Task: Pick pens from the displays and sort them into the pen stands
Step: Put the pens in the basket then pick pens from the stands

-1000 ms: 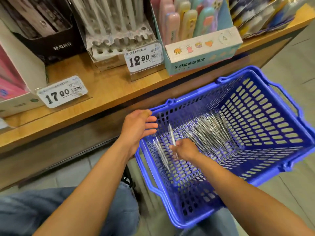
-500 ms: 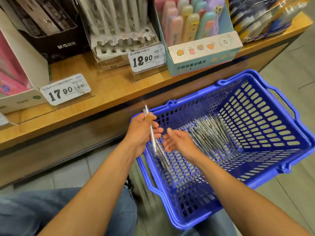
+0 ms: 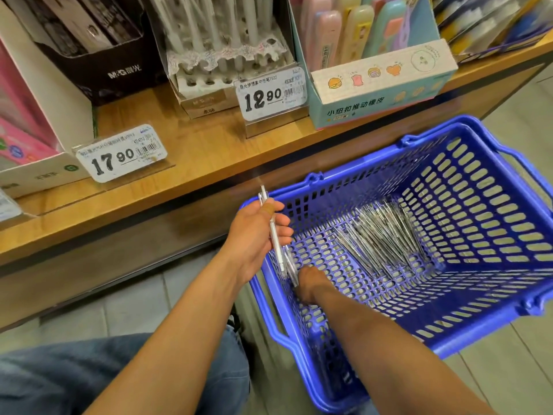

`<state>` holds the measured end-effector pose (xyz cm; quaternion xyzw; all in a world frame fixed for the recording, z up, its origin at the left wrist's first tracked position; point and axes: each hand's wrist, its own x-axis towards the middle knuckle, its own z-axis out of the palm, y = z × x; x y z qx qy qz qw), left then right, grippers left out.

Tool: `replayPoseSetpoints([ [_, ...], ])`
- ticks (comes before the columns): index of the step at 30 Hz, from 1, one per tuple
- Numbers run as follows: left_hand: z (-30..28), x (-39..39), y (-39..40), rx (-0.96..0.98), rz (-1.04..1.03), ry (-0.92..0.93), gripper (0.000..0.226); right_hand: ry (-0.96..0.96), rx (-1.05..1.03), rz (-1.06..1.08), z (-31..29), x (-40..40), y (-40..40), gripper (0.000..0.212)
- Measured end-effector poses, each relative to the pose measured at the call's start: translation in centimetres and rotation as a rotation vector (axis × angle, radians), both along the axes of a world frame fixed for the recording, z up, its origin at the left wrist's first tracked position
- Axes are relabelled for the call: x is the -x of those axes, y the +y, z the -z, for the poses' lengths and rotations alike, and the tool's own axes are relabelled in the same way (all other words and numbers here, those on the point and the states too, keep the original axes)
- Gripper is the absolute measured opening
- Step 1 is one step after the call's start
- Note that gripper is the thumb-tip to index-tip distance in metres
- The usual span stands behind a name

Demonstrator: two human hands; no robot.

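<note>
Single head-mounted wide-angle view, looking forward and steeply down from above the person's own forearms. The wooden display shelf (image 3: 185, 151) crosses the upper frame at close range; the blue perforated plastic basket (image 3: 449, 333) fills the lower right, close below the lens. Straight edges bow toward the borders. No second view overlaps.

From my remote seat I see a wooden shelf (image 3: 191, 151) running across the far side. On it, a price tag reading 17.90 (image 3: 121, 153) sits at the left and another reading 12.90 (image 3: 271, 94) stands nearer the middle. At the right is a teal box of pastel erasers (image 3: 380, 82). A pink carton (image 3: 27, 139) fills the far left. Grey floor tiles (image 3: 508, 381) lie near right.
</note>
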<state>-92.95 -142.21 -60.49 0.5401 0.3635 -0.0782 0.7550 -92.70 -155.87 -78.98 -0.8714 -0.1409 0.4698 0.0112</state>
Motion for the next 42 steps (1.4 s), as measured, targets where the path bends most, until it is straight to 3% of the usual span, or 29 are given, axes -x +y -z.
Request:
replayPoseSetpoints([
  [3, -0.1, 0.0, 0.0, -0.006, -0.004, 0.01, 0.023, 0.037, 0.008, -0.046, -1.1, -0.5, -0.6, 0.013],
  [5, -0.3, -0.1, 0.0, -0.012, -0.006, 0.026, 0.021, 0.05, -0.036, 0.008, -2.3, -1.2, -1.6, 0.024],
  [8, -0.7, -0.1, -0.1, -0.022, 0.004, 0.038, 0.021, 0.057, -0.268, 0.252, -5.9, -2.5, -3.1, 0.037],
  [12, -1.1, -0.2, -0.3, -0.048, -0.007, 0.046, 0.019, -0.024, -0.723, 0.625, -12.7, -2.3, -4.1, 0.021],
  [16, -1.5, -0.2, -0.7, 0.034, 0.0, 0.053, 0.024, -0.013, -1.047, 0.665, -17.9, 0.0, -2.3, 0.019],
  [21, -2.0, 0.0, -0.2, 0.138, -0.078, 0.048, 0.022, -0.041, -1.107, 0.697, -17.8, 0.3, 0.9, 0.029],
  [25, -1.9, 0.1, 0.8, 0.076, -0.095, 0.054, 0.025, 0.077, -0.981, 0.694, -13.3, -2.5, 0.4, 0.034],
  [29, -1.5, 0.2, 0.9, 0.092, -0.07, 0.074, 0.027, 0.01, -0.571, 0.562, -5.4, -4.2, -0.2, 0.014],
  [33, -1.2, 0.4, 1.4, 0.129, -0.075, 0.074, 0.025, -0.057, -0.193, 0.366, -0.4, -2.7, 0.6, 0.015],
  [36, -1.1, 0.6, 1.5, 0.133, -0.081, 0.063, 0.024, -0.106, -0.126, 0.353, 1.0, -1.9, 1.3, 0.033],
  [42, -1.2, 1.0, 1.5, 0.109, -0.082, 0.051, 0.023, -0.155, -0.085, 0.256, 1.4, -1.8, 1.2, 0.022],
])
